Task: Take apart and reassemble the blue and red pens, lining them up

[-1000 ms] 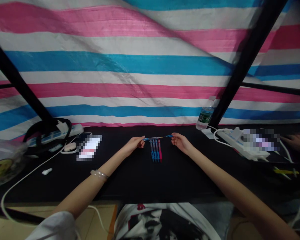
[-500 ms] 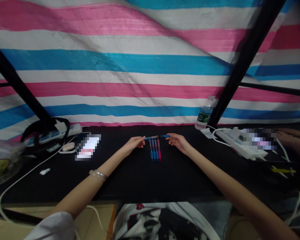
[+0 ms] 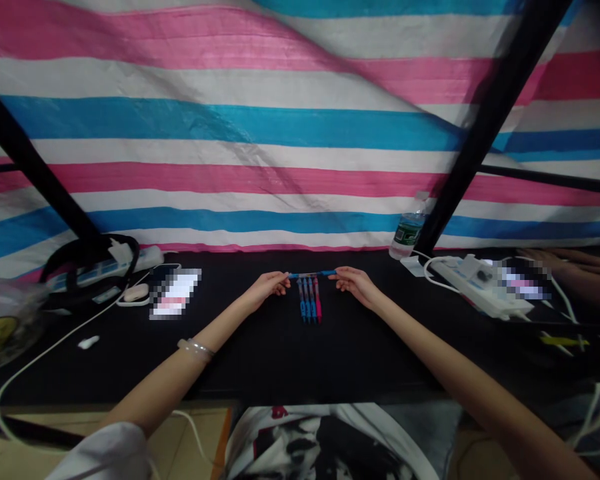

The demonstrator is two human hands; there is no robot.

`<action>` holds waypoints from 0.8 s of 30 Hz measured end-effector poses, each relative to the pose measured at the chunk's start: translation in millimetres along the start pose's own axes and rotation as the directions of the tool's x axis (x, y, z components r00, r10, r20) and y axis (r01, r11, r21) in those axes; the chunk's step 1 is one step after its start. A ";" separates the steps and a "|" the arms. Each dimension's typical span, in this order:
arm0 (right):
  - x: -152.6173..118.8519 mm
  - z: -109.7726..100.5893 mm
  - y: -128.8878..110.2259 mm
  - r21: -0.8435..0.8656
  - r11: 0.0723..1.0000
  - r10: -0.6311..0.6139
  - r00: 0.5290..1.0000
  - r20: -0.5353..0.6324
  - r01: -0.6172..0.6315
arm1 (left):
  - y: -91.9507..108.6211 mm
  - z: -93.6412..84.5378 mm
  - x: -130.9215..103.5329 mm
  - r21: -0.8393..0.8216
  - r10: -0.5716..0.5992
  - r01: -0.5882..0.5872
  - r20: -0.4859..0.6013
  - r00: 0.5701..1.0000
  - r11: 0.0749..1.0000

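Observation:
Thumb and fingers of my left hand (image 3: 271, 288) are closed on the blue left end of a pen (image 3: 307, 275), which lies level between my hands. At its other end my right hand (image 3: 355, 285) pinches a blue pen cap (image 3: 327, 272), which meets the pen's clear barrel. Just below, several pens lie side by side on the black table (image 3: 300, 367), pointing toward me. Most are blue pens (image 3: 308, 303), and the rightmost is a pink pen (image 3: 318, 303). Small details of the join are too fine to make out.
A water bottle (image 3: 408, 230) stands at the back right, near a white power strip (image 3: 475, 287) and cables. Another person's hand (image 3: 580, 270) rests at far right. On the left are a blurred-out phone (image 3: 177, 293), a white earbud (image 3: 89, 342) and a black headband (image 3: 90, 280).
My right hand has moved slightly left, closing the gap between the cap and the pen. The left hand stays almost still, and the pens on the table have not moved.

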State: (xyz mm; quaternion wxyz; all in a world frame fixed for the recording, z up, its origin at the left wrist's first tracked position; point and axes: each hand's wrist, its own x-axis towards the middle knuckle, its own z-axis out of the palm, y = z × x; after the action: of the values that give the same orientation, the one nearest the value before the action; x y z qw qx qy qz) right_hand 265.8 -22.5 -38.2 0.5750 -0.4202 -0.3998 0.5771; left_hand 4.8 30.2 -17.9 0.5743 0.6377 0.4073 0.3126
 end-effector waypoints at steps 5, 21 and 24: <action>1.3 -1.9 1.1 -0.013 1.000 -0.002 1.000 0.008 0.002 | -0.5 0.0 1.0 0.000 -0.004 0.004 -0.002 1.000 1.000; -0.9 1.2 3.4 -0.110 0.992 -0.056 0.998 0.003 0.056 | -2.3 -0.7 0.4 0.004 0.002 -0.002 -0.041 0.999 1.000; -0.8 2.0 4.3 -0.153 0.985 -0.082 0.996 0.024 0.084 | -3.9 -1.2 1.5 0.012 0.010 -0.009 -0.051 0.999 1.000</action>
State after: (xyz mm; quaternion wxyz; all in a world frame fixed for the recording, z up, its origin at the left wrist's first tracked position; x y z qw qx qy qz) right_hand 262.4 -23.3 -41.6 0.5610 -0.4411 -0.4651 0.5238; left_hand 3.8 32.1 -21.8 0.5582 0.6348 0.4207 0.3292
